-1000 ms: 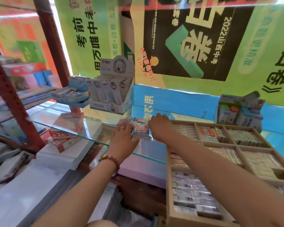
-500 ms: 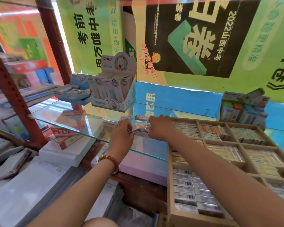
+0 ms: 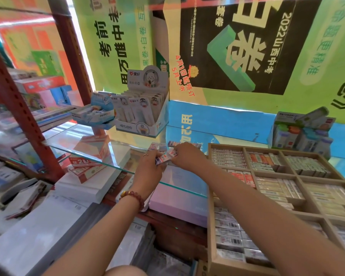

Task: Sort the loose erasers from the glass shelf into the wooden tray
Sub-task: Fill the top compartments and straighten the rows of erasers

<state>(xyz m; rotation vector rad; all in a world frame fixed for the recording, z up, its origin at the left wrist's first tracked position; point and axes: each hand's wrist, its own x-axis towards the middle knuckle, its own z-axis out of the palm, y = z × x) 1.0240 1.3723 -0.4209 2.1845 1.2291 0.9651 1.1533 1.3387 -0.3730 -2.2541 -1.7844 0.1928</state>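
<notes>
Two-handed pickup off the glass shelf (image 3: 124, 154)

Left hand (image 3: 147, 169) and right hand (image 3: 185, 156) both pinch one eraser bundle (image 3: 164, 157), held just above the glass near its front edge, close beside the wooden tray (image 3: 210, 226). A second ago both hands pressed on the pile; now the bundle is raised. Several loose erasers (image 3: 157, 145) lie behind the hands.

White display box (image 3: 144, 112), green poster (image 3: 317, 56).
</notes>
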